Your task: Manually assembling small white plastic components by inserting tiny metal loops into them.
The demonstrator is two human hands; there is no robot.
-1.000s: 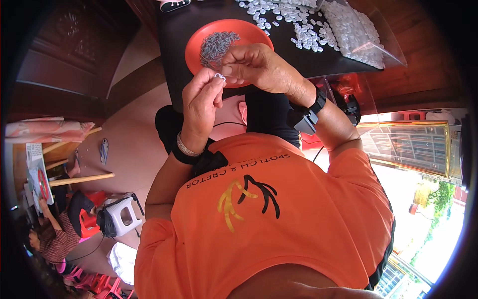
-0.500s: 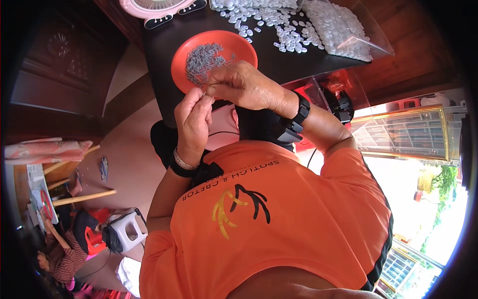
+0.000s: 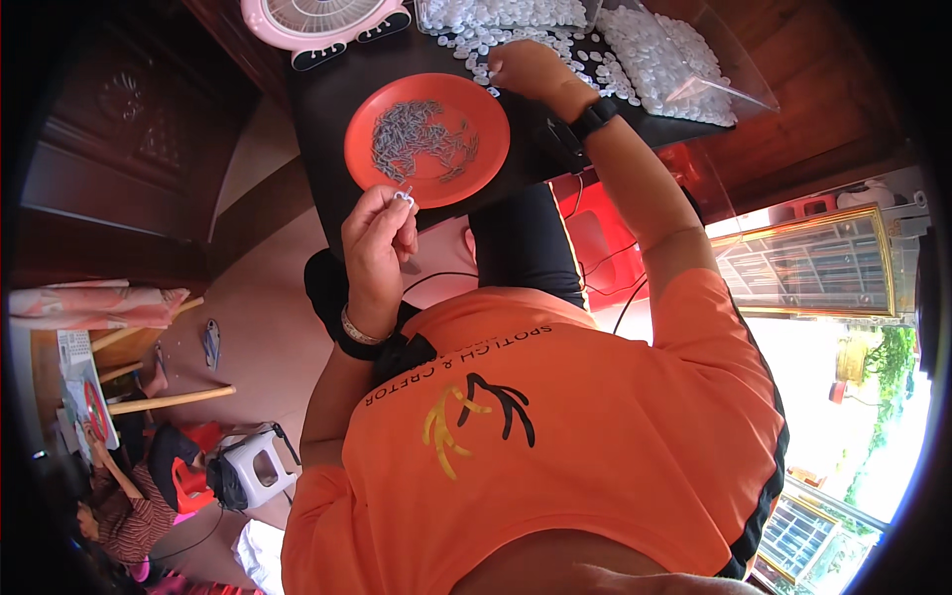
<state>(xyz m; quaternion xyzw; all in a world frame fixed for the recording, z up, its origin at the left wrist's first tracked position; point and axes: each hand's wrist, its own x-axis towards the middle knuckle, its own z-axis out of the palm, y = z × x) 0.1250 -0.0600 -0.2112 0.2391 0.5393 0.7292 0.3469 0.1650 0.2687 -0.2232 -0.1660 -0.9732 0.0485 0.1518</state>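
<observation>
My left hand (image 3: 375,238) pinches a small clear plastic piece (image 3: 404,197) with a thin grey pin sticking up from it, just off the near rim of an orange plate (image 3: 486,169). Many small grey metal pins (image 3: 409,134), perhaps screws, lie spread in that plate. Beyond its right rim my right hand (image 3: 540,71) reaches to the scattered clear plastic pieces (image 3: 476,45) on the dark table. Its fingers are curled together, and whatever may be between them is hidden.
A clear bag (image 3: 664,64) full of the plastic pieces lies at the table's far right. Another heap (image 3: 506,12) is at the back edge. A pink fan (image 3: 322,20) stands at the far left. Someone in a striped top (image 3: 129,521) sits at the lower left.
My right hand has left my left hand and moved away over the plate to the loose plastic pieces. My left hand stays about where it was, its plastic piece now showing.
</observation>
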